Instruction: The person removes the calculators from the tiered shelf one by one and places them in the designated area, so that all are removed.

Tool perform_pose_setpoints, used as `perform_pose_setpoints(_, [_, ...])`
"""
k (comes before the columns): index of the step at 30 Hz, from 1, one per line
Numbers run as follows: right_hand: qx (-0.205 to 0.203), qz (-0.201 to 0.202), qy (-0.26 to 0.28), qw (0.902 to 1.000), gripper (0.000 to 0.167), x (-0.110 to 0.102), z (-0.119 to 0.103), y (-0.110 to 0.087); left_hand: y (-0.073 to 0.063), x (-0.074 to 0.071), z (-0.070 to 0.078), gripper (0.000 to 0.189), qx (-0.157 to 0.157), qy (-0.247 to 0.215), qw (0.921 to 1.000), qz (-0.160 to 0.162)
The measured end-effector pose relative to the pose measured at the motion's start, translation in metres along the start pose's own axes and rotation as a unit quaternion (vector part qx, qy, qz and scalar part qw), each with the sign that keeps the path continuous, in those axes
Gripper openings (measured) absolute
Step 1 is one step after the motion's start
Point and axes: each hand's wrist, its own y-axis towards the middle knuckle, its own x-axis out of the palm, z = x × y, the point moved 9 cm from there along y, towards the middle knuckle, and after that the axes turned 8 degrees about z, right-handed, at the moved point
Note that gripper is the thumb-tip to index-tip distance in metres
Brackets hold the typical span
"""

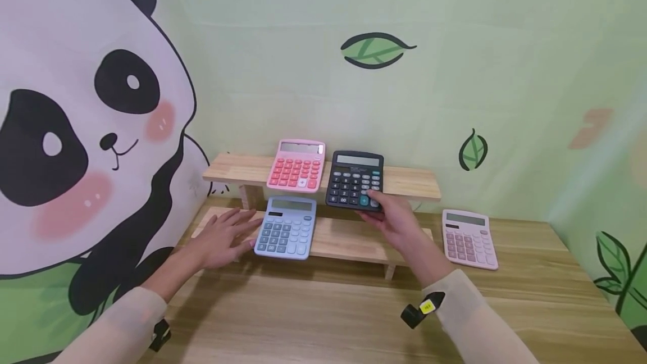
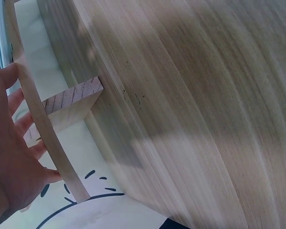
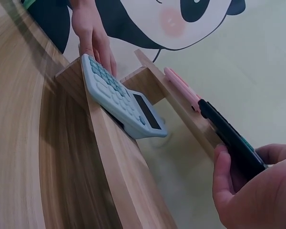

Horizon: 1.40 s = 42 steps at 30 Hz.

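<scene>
A black calculator (image 1: 355, 180) is at the upper shelf (image 1: 411, 182), its lower right corner pinched by my right hand (image 1: 396, 219), thumb on the front and fingers beneath. To its left on that shelf leans a pink calculator (image 1: 297, 165). On the lower shelf (image 1: 349, 239) a blue calculator (image 1: 286, 227) rests tilted. My left hand (image 1: 222, 239) lies at the left end of the lower shelf with fingers spread, fingertips right at the blue calculator's left edge. In the right wrist view the black calculator (image 3: 233, 138) shows edge-on in the right hand (image 3: 257, 186).
A pale pink calculator (image 1: 470, 239) lies on the wooden table (image 1: 323, 313), right of the two-step shelf. Short wooden supports (image 1: 390, 271) hold up the lower step. Behind stands a green backdrop (image 1: 283, 72) printed with a panda and leaves.
</scene>
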Motion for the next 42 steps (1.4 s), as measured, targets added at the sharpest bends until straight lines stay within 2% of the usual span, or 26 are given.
perform_pose_setpoints(9, [-0.017,-0.017,-0.023,0.9994,0.048,0.000,-0.003,-0.005,-0.001,-0.002,0.004,0.072,0.005,-0.005,0.9999,0.008])
perform_pose_setpoints(18, [-0.029,-0.007,-0.027,0.9992,0.046,-0.008,-0.008,-0.006,0.000,-0.002,0.002,0.072,0.002,0.000,1.0000,0.002])
perform_pose_setpoints(25, [-0.055,-0.010,-0.048,0.9973,0.049,-0.015,-0.021,-0.014,0.000,0.000,0.001,0.073,0.004,0.002,1.0000,0.004])
perform_pose_setpoints(32, [-0.088,-0.017,-0.108,0.9901,0.048,-0.031,-0.042,-0.027,0.001,0.001,0.000,0.072,0.004,0.001,1.0000,0.007])
perform_pose_setpoints(42, [-0.107,-0.023,-0.117,0.9871,0.054,-0.067,-0.054,-0.041,0.000,-0.001,0.004,0.068,0.011,-0.005,0.9998,0.015])
